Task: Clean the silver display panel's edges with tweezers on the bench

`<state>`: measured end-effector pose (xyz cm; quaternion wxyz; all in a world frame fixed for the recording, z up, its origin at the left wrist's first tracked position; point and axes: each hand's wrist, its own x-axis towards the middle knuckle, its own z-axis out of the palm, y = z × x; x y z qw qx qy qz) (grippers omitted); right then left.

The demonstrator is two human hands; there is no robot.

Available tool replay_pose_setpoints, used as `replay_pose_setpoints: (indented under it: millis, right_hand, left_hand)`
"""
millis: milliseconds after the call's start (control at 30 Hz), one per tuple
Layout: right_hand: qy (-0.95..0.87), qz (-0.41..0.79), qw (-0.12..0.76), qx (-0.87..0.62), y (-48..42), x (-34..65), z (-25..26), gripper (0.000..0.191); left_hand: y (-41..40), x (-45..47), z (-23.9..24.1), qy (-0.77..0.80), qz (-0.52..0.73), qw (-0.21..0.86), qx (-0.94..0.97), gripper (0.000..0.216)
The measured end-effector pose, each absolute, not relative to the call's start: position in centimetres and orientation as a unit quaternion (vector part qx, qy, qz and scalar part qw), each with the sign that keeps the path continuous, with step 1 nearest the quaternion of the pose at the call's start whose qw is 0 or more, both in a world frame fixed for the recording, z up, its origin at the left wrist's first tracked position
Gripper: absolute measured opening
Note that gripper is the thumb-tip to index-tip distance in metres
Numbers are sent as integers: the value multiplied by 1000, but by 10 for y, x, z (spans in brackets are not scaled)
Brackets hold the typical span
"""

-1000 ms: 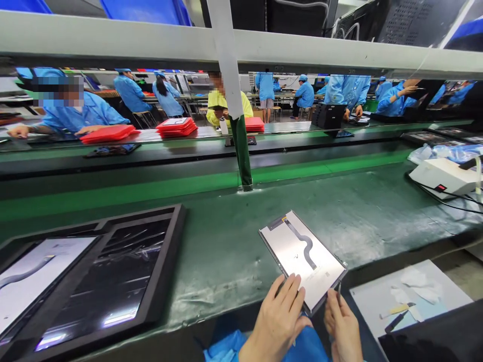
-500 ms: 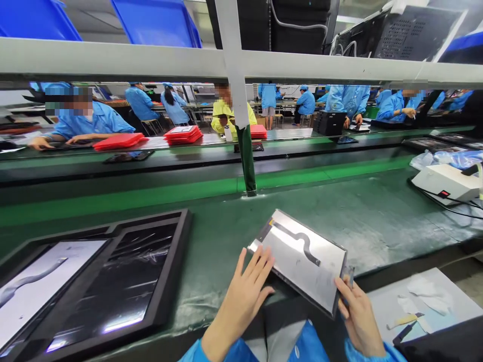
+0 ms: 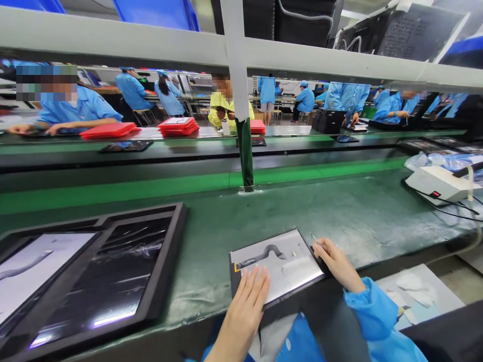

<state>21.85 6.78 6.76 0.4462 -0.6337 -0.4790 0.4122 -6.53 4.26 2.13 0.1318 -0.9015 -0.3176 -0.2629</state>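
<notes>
A display panel (image 3: pixel 294 274) lies silver back upward at the near edge of the green bench, with a dark ribbon cable (image 3: pixel 272 249) curving across it. My left hand (image 3: pixel 247 299) rests on its lower left part, fingers stretched out flat. Just beyond the panel's right side, my right hand (image 3: pixel 339 261) is closed around a thin metal-tipped tool (image 3: pixel 316 241), whose tip points up and left. Most of that tool is hidden by the fingers, so its kind cannot be told.
A black foam tray (image 3: pixel 175 236) at left holds another silver panel (image 3: pixel 56 251) and a dark glossy one. A white device (image 3: pixel 433 186) with cables stands at right. A bench post (image 3: pixel 246 156) rises ahead; co-workers in blue sit beyond. A grey board (image 3: pixel 445 291) lies lower right.
The panel has turned, its ribbon-cable end now toward the lower left. My left hand has settled flat on it. My right hand has left its lower right edge and moved up beside the right side.
</notes>
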Motion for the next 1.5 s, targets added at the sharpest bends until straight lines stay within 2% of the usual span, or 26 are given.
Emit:
replay_pose_setpoints:
  millis: [233, 433, 567, 700, 800, 1100, 1300, 1500]
  right_hand:
    - [-510, 320, 420, -678, 30, 229, 56, 35]
    - [-512, 189, 459, -701, 11, 231, 67, 31]
    - [-510, 203, 464, -695, -16, 219, 74, 24]
    - [-626, 238, 416, -615, -48, 193, 65, 14]
    - [-691, 221, 395, -564, -61, 181, 55, 12]
    - [-700, 223, 377, -563, -65, 181, 48, 14]
    - [-683, 233, 408, -559, -66, 186, 48, 17]
    - [-647, 255, 435, -572, -65, 193, 55, 17]
  left_hand:
    - [44, -60, 16, -319, -244, 81, -912, 61]
    - [48, -53, 19, -317, -276, 100, -902, 46]
    - [47, -46, 39, -287, -321, 100, -897, 39]
    - [39, -33, 61, -245, -378, -15, -893, 28]
    - [34, -23, 64, -225, -345, -107, -905, 17]
    - [23, -16, 59, -272, -308, -257, -875, 25]
    - [15, -15, 73, -372, -366, -434, -734, 32]
    - [33, -29, 80, -437, -496, -531, -529, 34]
